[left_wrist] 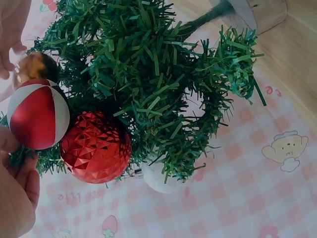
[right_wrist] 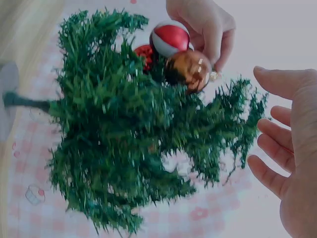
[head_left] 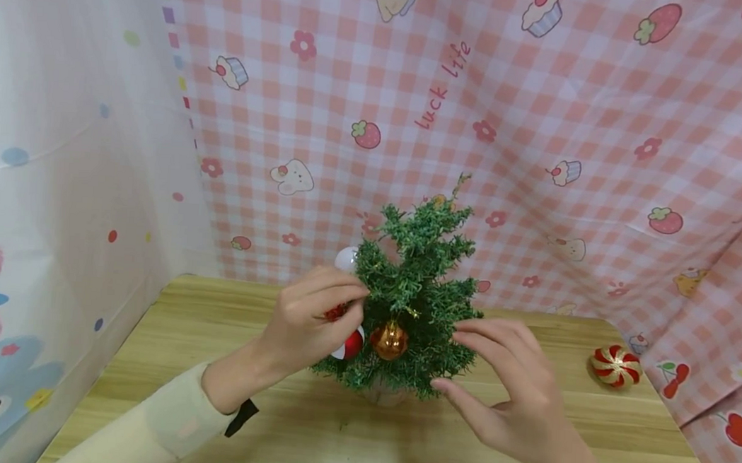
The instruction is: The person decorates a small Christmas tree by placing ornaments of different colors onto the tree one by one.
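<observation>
A small green artificial Christmas tree (head_left: 423, 263) stands at the middle of the table. My left hand (head_left: 315, 313) is at its left side, where thumb and fingertips pinch a branch tip, best seen beside the red-and-white ball (left_wrist: 38, 116) in the left wrist view. Next to that ball hang a red faceted ball (left_wrist: 96, 148) and a shiny orange-gold ball (head_left: 390, 340). A white ball (head_left: 347, 258) shows behind, on the far left. My right hand (head_left: 514, 389) is spread at the tree's right side, fingertips at the outer needles and nothing held; whether they touch is unclear.
On the wooden table (head_left: 210, 363), a red-and-gold swirl ball (head_left: 616, 365) lies near the right edge. A pink checked cloth (head_left: 328, 101) hangs behind the table, and a white printed cloth (head_left: 83, 143) hangs on the left.
</observation>
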The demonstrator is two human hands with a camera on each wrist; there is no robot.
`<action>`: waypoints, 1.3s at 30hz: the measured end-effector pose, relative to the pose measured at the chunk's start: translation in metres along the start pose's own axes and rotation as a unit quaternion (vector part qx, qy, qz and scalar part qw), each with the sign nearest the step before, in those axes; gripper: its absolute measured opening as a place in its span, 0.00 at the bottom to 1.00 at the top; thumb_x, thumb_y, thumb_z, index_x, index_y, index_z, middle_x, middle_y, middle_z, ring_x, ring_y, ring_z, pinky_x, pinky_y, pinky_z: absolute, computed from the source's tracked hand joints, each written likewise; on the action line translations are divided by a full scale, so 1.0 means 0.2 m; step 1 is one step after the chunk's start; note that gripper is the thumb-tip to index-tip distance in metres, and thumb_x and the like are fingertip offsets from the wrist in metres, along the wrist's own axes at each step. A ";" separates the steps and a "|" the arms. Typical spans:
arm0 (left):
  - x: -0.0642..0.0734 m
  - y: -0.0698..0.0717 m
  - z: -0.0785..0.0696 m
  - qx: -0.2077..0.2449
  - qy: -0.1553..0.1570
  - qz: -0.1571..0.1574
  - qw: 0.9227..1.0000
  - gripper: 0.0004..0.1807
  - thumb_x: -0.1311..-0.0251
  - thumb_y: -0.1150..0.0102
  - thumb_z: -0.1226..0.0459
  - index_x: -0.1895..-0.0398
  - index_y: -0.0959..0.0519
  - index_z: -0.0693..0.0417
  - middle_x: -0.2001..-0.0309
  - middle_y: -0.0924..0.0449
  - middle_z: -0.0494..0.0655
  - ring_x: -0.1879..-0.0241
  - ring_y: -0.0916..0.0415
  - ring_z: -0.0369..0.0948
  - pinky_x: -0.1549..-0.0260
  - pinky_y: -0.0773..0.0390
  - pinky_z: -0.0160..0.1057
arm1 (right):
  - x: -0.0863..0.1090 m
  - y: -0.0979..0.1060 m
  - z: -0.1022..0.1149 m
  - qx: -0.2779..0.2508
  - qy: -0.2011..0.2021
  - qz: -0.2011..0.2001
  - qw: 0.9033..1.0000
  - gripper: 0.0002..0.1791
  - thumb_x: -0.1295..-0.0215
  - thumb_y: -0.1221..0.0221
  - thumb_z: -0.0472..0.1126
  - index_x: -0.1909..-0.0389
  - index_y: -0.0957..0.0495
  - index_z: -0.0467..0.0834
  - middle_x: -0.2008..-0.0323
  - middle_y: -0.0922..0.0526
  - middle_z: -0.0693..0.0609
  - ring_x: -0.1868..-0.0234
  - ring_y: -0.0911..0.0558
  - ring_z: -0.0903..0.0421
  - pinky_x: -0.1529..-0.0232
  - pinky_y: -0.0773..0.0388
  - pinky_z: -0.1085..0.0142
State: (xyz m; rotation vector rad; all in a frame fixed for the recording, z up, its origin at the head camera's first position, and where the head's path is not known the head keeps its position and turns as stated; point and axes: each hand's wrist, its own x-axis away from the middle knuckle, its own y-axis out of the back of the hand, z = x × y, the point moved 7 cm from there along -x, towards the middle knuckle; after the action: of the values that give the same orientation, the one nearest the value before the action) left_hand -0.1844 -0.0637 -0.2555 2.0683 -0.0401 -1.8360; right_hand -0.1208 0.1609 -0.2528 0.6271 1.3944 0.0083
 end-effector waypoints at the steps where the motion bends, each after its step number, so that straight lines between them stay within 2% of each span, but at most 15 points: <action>1: 0.00 0.00 0.00 0.001 0.001 0.001 1.000 0.08 0.44 0.40 0.80 0.70 0.12 0.67 0.67 0.12 0.56 0.68 0.15 0.47 0.67 0.15 0.39 | 0.00 0.01 -0.01 0.000 0.002 -0.006 1.000 0.28 0.28 0.33 0.54 0.55 0.16 0.29 0.55 0.13 0.36 0.53 0.18 0.43 0.37 0.28 0.68; 15: 0.03 0.04 0.05 0.034 0.019 -0.008 0.999 0.08 0.47 0.38 0.81 0.66 0.12 0.69 0.64 0.12 0.60 0.64 0.14 0.52 0.55 0.14 0.35 | 0.08 0.19 -0.12 0.030 -0.027 -0.044 0.998 0.33 0.31 0.32 0.58 0.57 0.16 0.26 0.60 0.13 0.32 0.51 0.18 0.50 0.39 0.28 0.69; 19: 0.03 0.05 0.07 0.041 0.023 -0.007 0.999 0.08 0.47 0.37 0.81 0.66 0.12 0.70 0.64 0.11 0.60 0.64 0.13 0.53 0.55 0.14 0.34 | 0.12 0.23 -0.16 0.044 -0.039 -0.042 0.997 0.35 0.31 0.33 0.59 0.57 0.16 0.25 0.61 0.14 0.30 0.49 0.19 0.54 0.39 0.29 0.71; 23: 0.03 0.06 0.08 0.044 0.033 -0.002 0.998 0.09 0.47 0.37 0.81 0.66 0.11 0.69 0.64 0.11 0.60 0.63 0.12 0.53 0.57 0.14 0.33 | 0.18 0.28 -0.21 0.063 -0.056 -0.039 0.996 0.37 0.31 0.33 0.61 0.56 0.17 0.25 0.60 0.15 0.29 0.48 0.20 0.57 0.40 0.30 0.73; 28: 0.03 0.07 0.11 0.053 0.047 0.000 0.997 0.09 0.47 0.38 0.81 0.65 0.11 0.69 0.62 0.11 0.59 0.61 0.12 0.53 0.57 0.15 0.30 | 0.28 0.32 -0.29 0.094 -0.071 -0.036 0.992 0.40 0.31 0.34 0.63 0.53 0.18 0.23 0.59 0.16 0.28 0.53 0.23 0.61 0.48 0.32 0.77; 30: 0.04 0.07 0.12 0.059 0.052 0.000 0.997 0.10 0.47 0.38 0.82 0.65 0.11 0.68 0.62 0.11 0.59 0.61 0.12 0.52 0.58 0.15 0.29 | 0.33 0.35 -0.33 0.106 -0.072 -0.044 0.991 0.42 0.32 0.35 0.64 0.53 0.19 0.22 0.58 0.17 0.27 0.52 0.24 0.63 0.49 0.33 0.77; 34: 0.05 0.08 0.13 0.066 0.059 0.001 0.996 0.10 0.46 0.38 0.82 0.64 0.11 0.68 0.61 0.11 0.59 0.60 0.13 0.52 0.57 0.16 0.29 | 0.42 0.41 -0.43 0.135 -0.079 -0.056 0.986 0.44 0.33 0.35 0.66 0.53 0.19 0.23 0.56 0.16 0.28 0.44 0.24 0.68 0.41 0.32 0.75; 36: 0.05 0.08 0.13 0.070 0.061 0.002 0.996 0.10 0.46 0.38 0.82 0.64 0.11 0.69 0.61 0.11 0.60 0.59 0.13 0.52 0.57 0.16 0.29 | 0.46 0.45 -0.47 0.149 -0.083 -0.056 0.984 0.44 0.33 0.35 0.67 0.52 0.19 0.23 0.56 0.16 0.27 0.41 0.24 0.67 0.37 0.33 0.73; 39: 0.06 0.08 0.14 0.075 0.065 0.002 0.995 0.11 0.48 0.38 0.83 0.63 0.12 0.70 0.60 0.11 0.61 0.58 0.12 0.53 0.56 0.15 0.30 | 0.50 0.50 -0.55 0.172 -0.090 -0.053 0.980 0.45 0.34 0.35 0.68 0.50 0.18 0.24 0.56 0.16 0.27 0.43 0.22 0.64 0.37 0.34 0.76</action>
State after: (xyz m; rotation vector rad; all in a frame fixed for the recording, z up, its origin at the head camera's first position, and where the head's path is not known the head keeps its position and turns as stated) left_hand -0.2060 -0.0886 -0.2640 2.2826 -0.1512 -1.7404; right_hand -0.1646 0.3259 -0.3074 0.8172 1.2599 -0.3728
